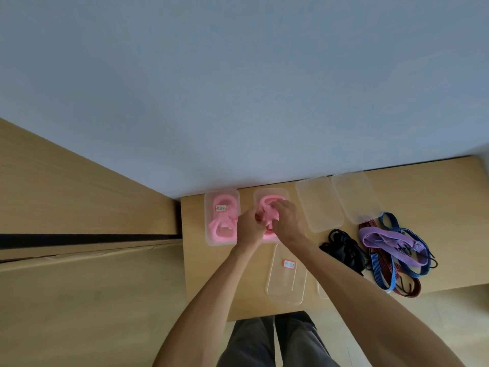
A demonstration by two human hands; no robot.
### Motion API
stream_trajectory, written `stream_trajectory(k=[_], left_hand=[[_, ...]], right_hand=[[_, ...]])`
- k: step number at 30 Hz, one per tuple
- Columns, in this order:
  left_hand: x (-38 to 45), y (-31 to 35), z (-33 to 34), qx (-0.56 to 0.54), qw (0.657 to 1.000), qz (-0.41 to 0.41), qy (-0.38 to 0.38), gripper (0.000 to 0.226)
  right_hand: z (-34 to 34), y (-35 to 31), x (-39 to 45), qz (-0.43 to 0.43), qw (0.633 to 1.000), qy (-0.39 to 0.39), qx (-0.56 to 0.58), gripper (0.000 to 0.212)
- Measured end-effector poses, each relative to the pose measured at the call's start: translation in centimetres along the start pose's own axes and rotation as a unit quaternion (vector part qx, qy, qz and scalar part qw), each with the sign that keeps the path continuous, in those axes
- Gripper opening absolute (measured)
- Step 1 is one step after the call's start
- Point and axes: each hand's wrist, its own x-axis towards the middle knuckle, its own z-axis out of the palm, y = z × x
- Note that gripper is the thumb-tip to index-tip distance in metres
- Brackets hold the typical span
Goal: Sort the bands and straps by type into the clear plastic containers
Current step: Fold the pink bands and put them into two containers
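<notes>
Pale blue-grey wall (238, 88) fills the upper part of the view, and a light wooden desk (209, 274) stands against its foot, with wood-toned floor or panelling to the left of the desk. The person's two bare forearms reach from the near edge of the desk toward its far side, above dark grey trousers (264, 343).

At the right end of the desk lies a tangled heap of flat straps (391, 250): purple, blue and dark red ones overlapping each other. Just left of that heap, touching it, sits a bunch of black bands (344, 247).

Five clear plastic containers show on the desk. A near container (287, 284), with a small red-bordered label on it, lies close to the desk's near edge, under the right forearm. Two empty containers (321, 205) lie side by side along the far edge, just beyond the strap heap; the right one touches the straps. At the far left corner of the desk a labelled container (221, 218) holds pink bands. Just right of it stands a second pink-filled container (270, 197), where both hands meet.

The left hand (248, 226) is curled, its fingers pinching pink bands (267, 207) at this container's left rim. The right hand (287, 221) is bent over the same container with fingers closed on the pink bands, pressing down into it.
</notes>
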Motion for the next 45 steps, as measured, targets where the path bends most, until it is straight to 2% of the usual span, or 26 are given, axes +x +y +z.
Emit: stream_trajectory(k=[2, 4, 7, 10, 12, 15, 18, 21, 24, 27, 30, 33, 35, 37, 39, 42, 45], left_hand=[[0.1, 0.0, -0.1, 0.06, 0.998, 0.029, 0.012, 0.009], [0.2, 0.0, -0.3, 0.125, 0.991, 0.051, 0.014, 0.012], [0.1, -0.2, -0.3, 0.189, 0.979, 0.077, 0.008, 0.008], [0.0, -0.5, -0.3, 0.199, 0.975, 0.102, 0.017, 0.006], [0.0, -0.9, -0.3, 0.221, 0.969, 0.113, 0.013, 0.009], [0.4, -1.1, -0.3, 0.244, 0.964, 0.104, 0.004, 0.012], [0.5, -1.4, -0.6, 0.223, 0.97, 0.102, 0.002, 0.01], [-0.1, -1.7, -0.7, 0.183, 0.978, 0.102, 0.011, 0.003], [-0.9, -1.6, -0.7, 0.17, 0.98, 0.1, 0.024, 0.005], [-1.8, -1.4, -0.6, 0.152, 0.982, 0.104, 0.038, 0.005], [-3.1, -1.3, 0.0, 0.102, 0.99, 0.082, 0.056, 0.006], [-5.1, -1.4, 0.9, 0.044, 0.995, 0.043, 0.085, 0.01], [-6.5, -1.9, 1.8, 0.042, 0.995, 0.032, 0.08, 0.01], [-8.0, -2.6, 2.9, 0.051, 0.997, 0.013, 0.057, 0.01], [-8.9, -3.1, 3.9, 0.069, 0.997, -0.028, 0.015, 0.014], [-9.9, -3.9, 5.5, 0.098, 0.989, -0.1, -0.052, 0.018], [-10.8, -4.3, 6.8, 0.081, 0.988, -0.119, -0.047, 0.018]], right_hand=[[0.3, 0.0, -0.2, 0.0, 0.999, 0.04, -0.004, 0.051], [0.4, 0.3, -0.3, -0.037, 0.998, 0.049, -0.022, 0.043], [0.4, 1.3, 0.1, -0.075, 0.987, -0.004, -0.142, 0.026], [1.0, 2.0, 0.5, -0.061, 0.963, -0.065, -0.253, 0.033], [1.4, 2.1, 0.7, -0.046, 0.96, -0.078, -0.266, 0.034], [1.8, 1.7, 1.2, -0.04, 0.962, -0.066, -0.261, 0.036], [1.8, 1.3, 1.3, -0.052, 0.977, -0.046, -0.201, 0.045], [1.0, 1.1, 0.1, -0.1, 0.99, 0.017, -0.097, 0.042], [0.1, 1.2, -1.3, -0.114, 0.989, 0.071, -0.058, 0.042], [-0.8, 1.7, -2.2, -0.031, 0.995, 0.096, -0.008, 0.034], [-1.7, 2.6, -3.1, 0.123, 0.984, 0.1, 0.086, 0.019], [-2.7, 4.0, -4.6, 0.257, 0.966, -0.02, 0.002, 0.017], [-2.9, 4.9, -6.0, 0.279, 0.954, -0.104, -0.045, 0.014], [-2.6, 5.8, -7.3, 0.286, 0.947, -0.14, -0.05, 0.007], [-1.9, 6.6, -8.3, 0.294, 0.943, -0.155, -0.031, 0.011], [-0.7, 7.8, -9.7, 0.317, 0.934, -0.162, 0.019, 0.029], [0.6, 8.8, -10.9, 0.327, 0.934, -0.134, 0.052, 0.033]])
